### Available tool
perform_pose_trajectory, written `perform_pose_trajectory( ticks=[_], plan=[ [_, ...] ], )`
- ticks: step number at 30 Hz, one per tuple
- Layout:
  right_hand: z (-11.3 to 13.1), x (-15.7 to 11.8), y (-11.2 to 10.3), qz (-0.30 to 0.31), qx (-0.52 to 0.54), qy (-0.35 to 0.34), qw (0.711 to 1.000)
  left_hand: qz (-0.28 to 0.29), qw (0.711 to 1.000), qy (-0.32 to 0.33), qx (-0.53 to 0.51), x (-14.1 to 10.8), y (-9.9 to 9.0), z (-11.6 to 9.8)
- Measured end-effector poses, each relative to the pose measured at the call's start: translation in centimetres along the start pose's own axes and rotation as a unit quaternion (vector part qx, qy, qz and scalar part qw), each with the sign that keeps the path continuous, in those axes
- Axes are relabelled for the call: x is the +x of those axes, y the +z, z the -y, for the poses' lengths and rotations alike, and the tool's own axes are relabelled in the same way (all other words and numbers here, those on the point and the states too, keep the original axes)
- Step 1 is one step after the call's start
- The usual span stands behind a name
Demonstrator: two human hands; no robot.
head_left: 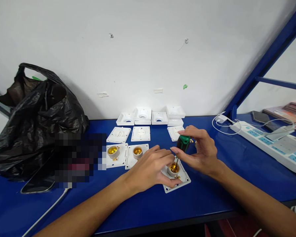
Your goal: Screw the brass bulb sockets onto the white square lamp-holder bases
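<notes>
My right hand (199, 149) grips a screwdriver (184, 142) by its green and black handle. The shaft points down into the brass-lined lamp socket (173, 168) in front of me, and its tip is hidden inside. That socket sits on a square white base plate (185, 182). My left hand (154, 168) holds the plate and socket steady, thumb at the near side and fingers behind. To the left, two more lamp sockets (112, 151) (137, 152) stand on white plates. Beyond them lie white square plates (118, 134) (140, 134), with another plate (175, 132) behind the screwdriver.
Several white square box covers (142, 113) line the wall at the back. A black plastic bag (39, 121) fills the left, with a phone (38, 179) and white cable (46, 210) below it. On the right lie a power strip (268, 144) and another phone (260, 117).
</notes>
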State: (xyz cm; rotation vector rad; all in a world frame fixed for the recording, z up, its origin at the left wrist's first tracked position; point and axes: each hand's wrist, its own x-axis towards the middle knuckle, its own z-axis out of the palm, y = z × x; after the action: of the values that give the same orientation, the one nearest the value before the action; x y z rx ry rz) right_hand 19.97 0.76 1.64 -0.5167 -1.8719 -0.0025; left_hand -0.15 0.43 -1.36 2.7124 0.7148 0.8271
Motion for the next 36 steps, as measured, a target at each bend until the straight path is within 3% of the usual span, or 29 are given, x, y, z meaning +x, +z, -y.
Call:
perform_pose_trajectory(
  ticks=[4,11,21,26,31,36],
  plan=[
    [0.13,0.24,0.04,-0.004,-0.010,0.000,1.000,0.006,0.996,0.082,-0.033,-0.02,-0.05,0.29],
    [0.13,0.29,0.19,-0.007,-0.008,-0.003,1.000,0.065,0.995,0.054,-0.050,0.31,-0.64,0.20],
    [-0.30,0.20,0.12,-0.076,-0.035,-0.016,0.996,0.012,0.996,0.065,-0.054,-0.02,-0.37,0.20],
    [-0.22,0.02,0.14,-0.065,-0.041,0.015,0.997,-0.029,0.999,0.019,-0.024,0.01,-0.57,0.07],
    [-0.33,-0.22,0.16,-0.051,-0.057,0.017,0.997,0.013,0.998,-0.054,-0.024,0.29,-0.71,-0.07],
    [-0.32,-0.18,0.09,-0.038,-0.055,0.025,0.997,0.042,0.998,-0.053,-0.007,0.35,-0.37,-0.06]
  ],
)
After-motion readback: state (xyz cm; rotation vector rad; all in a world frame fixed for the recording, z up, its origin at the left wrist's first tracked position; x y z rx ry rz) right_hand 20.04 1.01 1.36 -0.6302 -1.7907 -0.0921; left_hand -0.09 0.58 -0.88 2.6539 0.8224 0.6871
